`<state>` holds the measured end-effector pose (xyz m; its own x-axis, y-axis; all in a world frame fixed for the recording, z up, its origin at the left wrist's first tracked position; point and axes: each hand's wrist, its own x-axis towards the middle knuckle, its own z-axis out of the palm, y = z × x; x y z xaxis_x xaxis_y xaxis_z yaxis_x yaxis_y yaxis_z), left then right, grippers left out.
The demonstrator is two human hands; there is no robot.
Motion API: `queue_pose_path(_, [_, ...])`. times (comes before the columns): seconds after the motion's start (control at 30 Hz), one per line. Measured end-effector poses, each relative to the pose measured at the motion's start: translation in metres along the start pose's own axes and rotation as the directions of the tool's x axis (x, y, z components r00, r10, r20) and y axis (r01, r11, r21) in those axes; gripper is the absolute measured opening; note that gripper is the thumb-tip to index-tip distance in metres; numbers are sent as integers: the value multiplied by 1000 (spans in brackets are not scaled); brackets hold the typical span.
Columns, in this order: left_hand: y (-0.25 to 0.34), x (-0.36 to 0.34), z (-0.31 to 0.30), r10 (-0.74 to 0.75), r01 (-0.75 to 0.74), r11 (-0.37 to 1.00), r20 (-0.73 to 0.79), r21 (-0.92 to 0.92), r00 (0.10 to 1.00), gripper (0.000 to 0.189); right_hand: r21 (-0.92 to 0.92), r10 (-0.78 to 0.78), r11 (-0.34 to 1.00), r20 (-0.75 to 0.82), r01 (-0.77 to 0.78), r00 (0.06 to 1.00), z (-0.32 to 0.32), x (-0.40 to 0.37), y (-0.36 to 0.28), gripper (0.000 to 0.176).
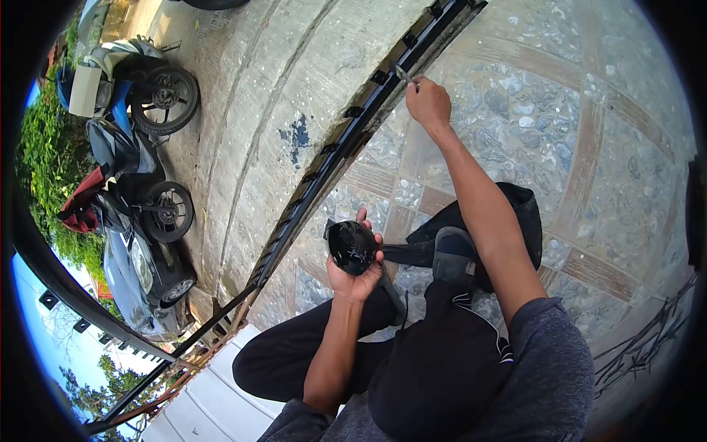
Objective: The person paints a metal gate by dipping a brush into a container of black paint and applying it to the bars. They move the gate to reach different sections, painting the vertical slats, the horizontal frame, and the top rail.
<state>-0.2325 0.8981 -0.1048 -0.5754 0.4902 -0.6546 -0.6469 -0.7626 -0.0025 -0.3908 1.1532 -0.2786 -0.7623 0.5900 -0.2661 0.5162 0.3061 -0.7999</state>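
Observation:
My left hand (355,272) is wrapped round a small black container (352,247), whose dark inside faces the camera and shows light specks. Up at the black metal rail (353,129), my right hand (429,103) grips a thin brush-like tool (402,73). The far end of that tool touches or nearly touches the rail; its tip is too small to make out. Short black brackets stick out along the rail's side.
A concrete strip with a dark paint stain (297,138) lies beyond the rail. Two parked motorbikes (166,99) and a grey car (136,276) stand at the left. Black cloth (521,210) lies on the stone-patterned floor (508,125) by my shoe (453,256).

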Motion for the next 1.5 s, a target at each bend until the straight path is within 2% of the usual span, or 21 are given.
queue_pose_path(0.07, [-4, -2, 4, 30, -30, 1000, -39, 5, 999, 61, -86, -165, 981, 125, 176, 978, 2, 17, 4, 31])
queue_pose_path(0.17, [-6, -6, 16, 66, -67, 998, -62, -1, 996, 60, 84, -200, 979, 205, 187, 958, -25, 26, -3, 33])
queue_pose_path(0.23, [-6, -13, 22, 99, -100, 995, -61, -8, 993, 60, 235, -177, 963, 176, 133, 968, -49, 13, 9, 33])
queue_pose_path(0.3, [-5, -21, 21, 130, -131, 991, -44, -11, 990, 60, 304, -66, 953, 182, 7, 981, -69, -12, 29, 30])
queue_pose_path(0.37, [-6, -24, 23, 142, -143, 989, -27, -38, 990, 60, 522, 107, 806, 335, -279, 936, -100, -49, 32, 28])
queue_pose_path(0.43, [-4, -31, 27, 168, -169, 982, -19, -79, 986, 60, 538, 163, 768, 359, -347, 919, -118, -82, 29, 30])
queue_pose_path(0.5, [5, -46, 35, 208, -207, 974, 3, -92, 978, 60, 496, 144, 803, 375, -330, 916, -128, -111, 19, 30])
queue_pose_path(0.67, [46, -108, 73, 289, -278, 953, 83, -123, 954, 60, 483, -15, 856, 384, -187, 923, -145, -152, -22, 31])
queue_pose_path(0.77, [63, -148, 99, 335, -332, 942, 110, -45, 936, 58, 475, -84, 870, 406, -131, 910, -149, -151, -55, 33])
queue_pose_path(0.87, [72, -177, 129, 334, -340, 940, 163, 12, 929, 57, 548, -246, 837, 368, 5, 897, -174, -163, -109, 25])
queue_pose_path(1.0, [84, -182, 147, 269, -299, 951, 258, 82, 928, 55, 631, -411, 742, 158, 229, 898, -204, -177, -154, 5])
queue_pose_path(1.07, [90, -177, 144, 259, -292, 953, 298, 73, 919, 53, 597, -464, 715, 16, 364, 886, -222, -188, -176, 9])
queue_pose_path(1.13, [94, -168, 134, 250, -284, 958, 351, 46, 902, 53, 602, -566, 637, -59, 482, 822, -242, -202, -199, 14])
queue_pose_path(1.2, [95, -160, 125, 270, -292, 956, 343, 14, 900, 50, 552, -701, 532, -138, 642, 699, -254, -217, -226, 15])
queue_pose_path(1.3, [91, -155, 120, 279, -289, 957, 297, -13, 913, 48, 566, -781, 447, -131, 693, 611, -264, -255, -285, 26])
queue_pose_path(1.4, [92, -157, 127, 294, -298, 954, 280, -30, 914, 48, 554, -898, 266, -154, 789, 411, -252, -273, -341, 40])
queue_pose_path(1.5, [99, -162, 130, 313, -316, 948, 301, -40, 901, 48, 573, -937, 160, -167, 804, 305, -232, -279, -394, 36])
